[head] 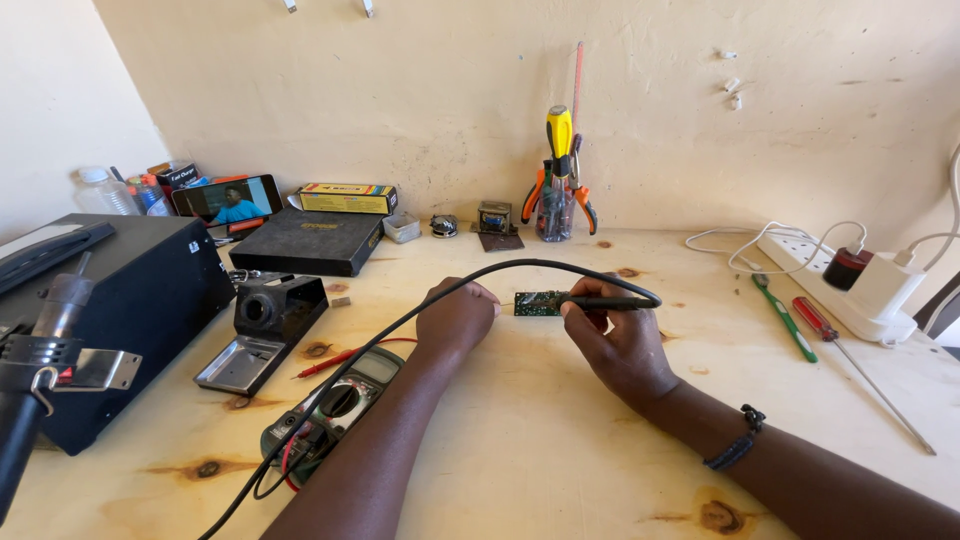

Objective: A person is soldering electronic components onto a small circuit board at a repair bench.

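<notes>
Head view: plywood bench [560,440], cream wall [420,110]; R fingers [578,312] pinching probe [610,301], L fingers curled, grip unclear.

The one camera sits on my head and looks forward and down over the pale wooden counter [560,450] toward the cream plaster wall [450,100] at the far side. It is close: my forearms enter from the near edge and fill the lower middle. The view spans the black metal box [140,300] at left to the white power strip [850,290] at right.
</notes>
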